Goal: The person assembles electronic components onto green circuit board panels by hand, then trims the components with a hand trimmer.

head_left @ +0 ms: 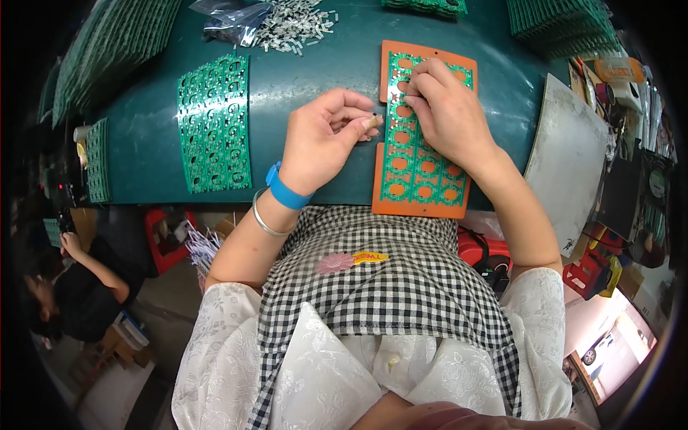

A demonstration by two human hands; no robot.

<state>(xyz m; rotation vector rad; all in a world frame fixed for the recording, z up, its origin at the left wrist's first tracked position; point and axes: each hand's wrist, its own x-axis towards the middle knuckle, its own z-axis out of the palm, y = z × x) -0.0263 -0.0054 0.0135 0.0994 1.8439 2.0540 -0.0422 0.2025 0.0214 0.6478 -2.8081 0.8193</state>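
A green circuit board panel [401, 147] with rows of round cutouts lies on orange support plates [419, 208] in front of me. Over its upper half is my right hand [448, 107], thumb and fingertips pinched down at the board; whatever they hold is too small or hidden to name. Just left of the panel, my left hand [326, 132] is closed, with thumb and index finger pinching a small light-coloured piece [373, 120] that has a dark tip. The other left fingers are curled.
Another green panel [215, 123] lies to the left. Behind it are a heap of small pale parts [294, 25] and a plastic bag [233, 20]. Stacked panels [115, 50] stand far left, more [562, 27] far right. A grey board [570, 158] lies right; a co-worker [93, 276] is at left.
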